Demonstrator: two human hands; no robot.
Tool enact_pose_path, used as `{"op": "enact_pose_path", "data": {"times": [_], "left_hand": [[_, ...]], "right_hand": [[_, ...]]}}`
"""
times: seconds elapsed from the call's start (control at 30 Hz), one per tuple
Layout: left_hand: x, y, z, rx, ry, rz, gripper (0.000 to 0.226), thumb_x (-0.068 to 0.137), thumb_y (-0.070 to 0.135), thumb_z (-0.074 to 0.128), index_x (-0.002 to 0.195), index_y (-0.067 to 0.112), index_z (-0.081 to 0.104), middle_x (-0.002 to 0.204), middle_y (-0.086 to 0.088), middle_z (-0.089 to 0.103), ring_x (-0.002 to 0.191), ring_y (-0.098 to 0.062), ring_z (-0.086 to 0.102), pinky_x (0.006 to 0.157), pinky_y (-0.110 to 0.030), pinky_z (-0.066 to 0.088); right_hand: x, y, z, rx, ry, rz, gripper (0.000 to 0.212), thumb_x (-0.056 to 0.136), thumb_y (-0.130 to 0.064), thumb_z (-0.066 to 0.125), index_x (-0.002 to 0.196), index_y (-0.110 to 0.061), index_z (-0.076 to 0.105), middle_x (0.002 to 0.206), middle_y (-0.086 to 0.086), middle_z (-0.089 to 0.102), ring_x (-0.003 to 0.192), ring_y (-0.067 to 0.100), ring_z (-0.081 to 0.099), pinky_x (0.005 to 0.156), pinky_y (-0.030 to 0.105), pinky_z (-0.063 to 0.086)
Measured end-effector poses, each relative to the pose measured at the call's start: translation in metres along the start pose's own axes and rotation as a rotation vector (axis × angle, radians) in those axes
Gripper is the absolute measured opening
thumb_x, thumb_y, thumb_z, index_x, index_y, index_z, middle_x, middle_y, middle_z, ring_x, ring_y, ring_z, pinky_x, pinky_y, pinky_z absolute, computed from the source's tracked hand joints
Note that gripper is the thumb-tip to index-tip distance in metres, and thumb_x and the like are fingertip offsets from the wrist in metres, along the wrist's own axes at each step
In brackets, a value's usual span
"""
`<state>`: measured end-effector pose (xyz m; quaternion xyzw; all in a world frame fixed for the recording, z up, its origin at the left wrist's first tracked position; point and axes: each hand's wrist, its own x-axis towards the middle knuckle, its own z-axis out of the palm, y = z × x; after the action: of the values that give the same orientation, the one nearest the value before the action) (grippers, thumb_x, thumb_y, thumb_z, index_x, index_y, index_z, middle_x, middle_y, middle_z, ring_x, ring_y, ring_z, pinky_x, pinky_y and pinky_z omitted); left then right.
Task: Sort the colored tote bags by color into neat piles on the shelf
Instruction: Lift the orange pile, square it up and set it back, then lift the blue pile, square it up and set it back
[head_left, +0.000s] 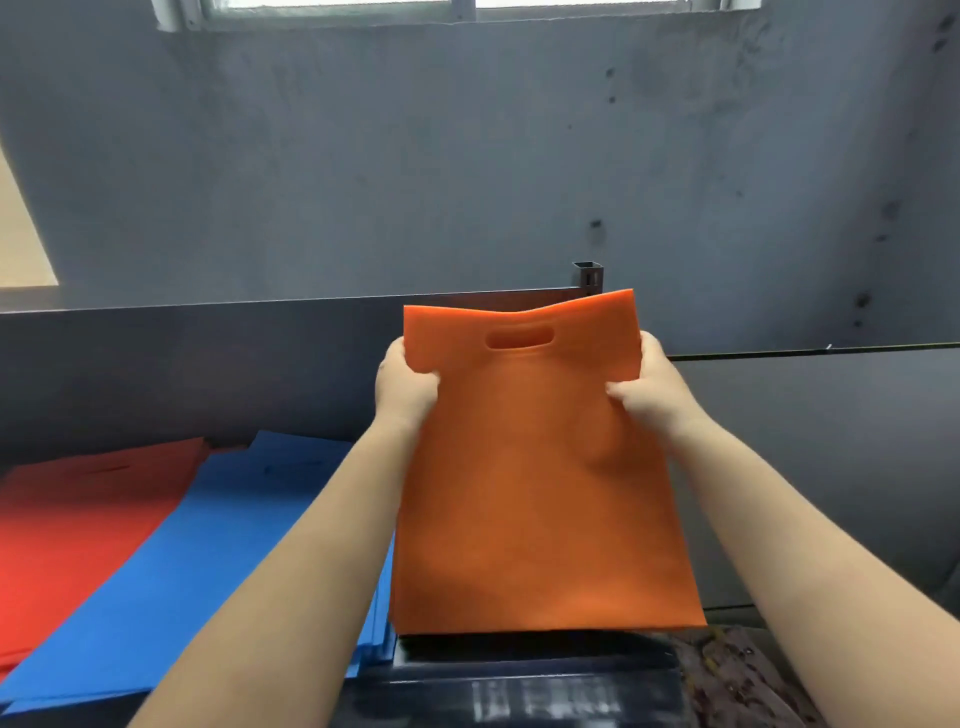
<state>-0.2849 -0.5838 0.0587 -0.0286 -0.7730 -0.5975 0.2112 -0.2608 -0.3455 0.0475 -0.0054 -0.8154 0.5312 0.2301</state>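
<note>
Both hands are holding an orange bag (540, 478) up in front of the shelf (208, 364). The left hand (405, 387) is pinching its left edge just below the top corner, fingers curled into the cloth; the right hand (652, 387) is gripping the right edge at the same height. The bag is hanging upright above the dark near part of the shelf, to the right of the blue pile (208, 561), and its bottom hem is probably just clear of the surface, though the view is too dim there to be sure.

The main risk is a sloppy landing. The cloth is thin and limp, so if it is lowered hem first it may be folding under itself or sliding off square. Its left edge is hanging right beside the blue pile, and laying it down too far left could be overlapping the colours or nudging that stack's corner out of line. No orange pile is showing, so this bag is likely starting one, and a crooked first piece would be skewing everything stacked on it.

The bag is a flat matte rectangle of soft, felt-like fabric with a cut-out oval handle (519, 339); its top edge is sagging between the hands. The blue and red (67, 530) piles are lying flat, of the same dull material, their edges fanned slightly.
</note>
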Motion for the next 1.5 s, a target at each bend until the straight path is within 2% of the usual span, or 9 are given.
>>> {"op": "enact_pose_path", "data": {"times": [0.1,0.27,0.47,0.57,0.7,0.87,1.07,1.3,1.5], "left_hand": [[-0.003,-0.033,0.015,0.083,-0.070,-0.101,0.038,0.088,0.002,0.056,0.124,0.009,0.052,0.116,-0.010,0.060,0.105,-0.027,0.058,0.093,-0.041,0.048],[-0.002,-0.072,0.038,0.174,-0.110,-0.203,0.029,0.088,0.006,0.056,0.118,0.007,0.054,0.114,-0.013,0.061,0.102,-0.029,0.058,0.089,-0.039,0.049],[0.000,-0.102,0.053,0.291,-0.167,-0.305,0.026,0.089,0.013,0.053,0.113,0.005,0.056,0.110,-0.015,0.062,0.096,-0.030,0.059,0.071,-0.030,0.042],[-0.003,-0.109,0.053,0.388,-0.199,-0.267,0.030,0.088,0.010,0.052,0.118,0.008,0.055,0.112,-0.014,0.062,0.094,-0.027,0.057,0.073,-0.030,0.043],[-0.005,-0.098,0.052,0.673,-0.317,-0.066,0.053,0.089,0.022,0.058,0.137,0.011,0.040,0.134,-0.015,0.048,0.124,-0.036,0.042,0.099,-0.043,0.040],[-0.034,-0.071,0.040,1.120,-0.304,0.303,0.063,0.092,0.044,0.050,0.147,0.024,0.028,0.156,-0.005,0.021,0.139,-0.028,0.023,0.108,-0.040,0.025],[-0.098,-0.091,0.040,1.094,-0.573,0.232,0.051,0.095,0.050,0.040,0.138,0.025,0.041,0.146,0.003,0.039,0.134,-0.020,0.033,0.105,-0.036,0.030],[-0.111,-0.090,0.037,1.102,-0.504,0.203,0.051,0.097,0.048,0.037,0.142,0.023,0.037,0.149,0.001,0.035,0.138,-0.019,0.028,0.110,-0.036,0.024],[-0.125,-0.084,-0.037,1.260,-0.289,0.408,0.048,0.096,0.042,0.042,0.140,0.022,0.040,0.145,0.000,0.039,0.132,-0.020,0.036,0.106,-0.038,0.024]], "right_hand": [[-0.003,0.036,0.010,-0.056,-0.025,0.125,0.056,0.084,0.005,0.053,0.134,-0.015,0.038,0.109,0.004,0.055,0.101,0.023,0.053,0.083,0.031,0.042],[-0.002,0.076,0.021,-0.117,-0.064,0.259,0.052,0.085,0.002,0.053,0.132,-0.014,0.039,0.105,0.006,0.055,0.095,0.025,0.053,0.078,0.033,0.043],[0.000,0.098,0.028,-0.265,-0.135,0.407,0.044,0.086,-0.006,0.055,0.128,-0.010,0.041,0.100,0.007,0.055,0.092,0.029,0.057,0.075,0.035,0.047],[-0.006,0.101,0.028,-0.455,-0.203,0.424,0.052,0.087,-0.015,0.056,0.134,-0.010,0.037,0.118,0.012,0.055,0.104,0.032,0.056,0.077,0.034,0.044],[-0.015,0.090,0.033,-0.790,-0.248,0.219,0.059,0.088,-0.028,0.057,0.140,-0.016,0.031,0.137,0.011,0.041,0.125,0.034,0.041,0.093,0.043,0.041],[-0.040,0.058,0.047,-1.025,-0.403,-0.214,0.067,0.093,-0.048,0.048,0.149,-0.025,0.021,0.153,0.002,0.025,0.139,0.026,0.026,0.105,0.044,0.031],[-0.081,0.076,0.065,-1.031,-0.622,-0.119,0.055,0.098,-0.051,0.031,0.147,-0.028,0.025,0.154,0.001,0.025,0.140,0.024,0.022,0.109,0.045,0.026],[-0.088,0.078,0.064,-1.034,-0.593,-0.142,0.052,0.098,-0.052,0.027,0.145,-0.029,0.029,0.153,0.001,0.027,0.140,0.023,0.021,0.109,0.044,0.025],[-0.121,0.024,0.091,-1.070,-0.469,-0.507,0.046,0.095,-0.048,0.038,0.134,-0.024,0.041,0.136,0.002,0.045,0.123,0.026,0.042,0.090,0.039,0.035]]}}
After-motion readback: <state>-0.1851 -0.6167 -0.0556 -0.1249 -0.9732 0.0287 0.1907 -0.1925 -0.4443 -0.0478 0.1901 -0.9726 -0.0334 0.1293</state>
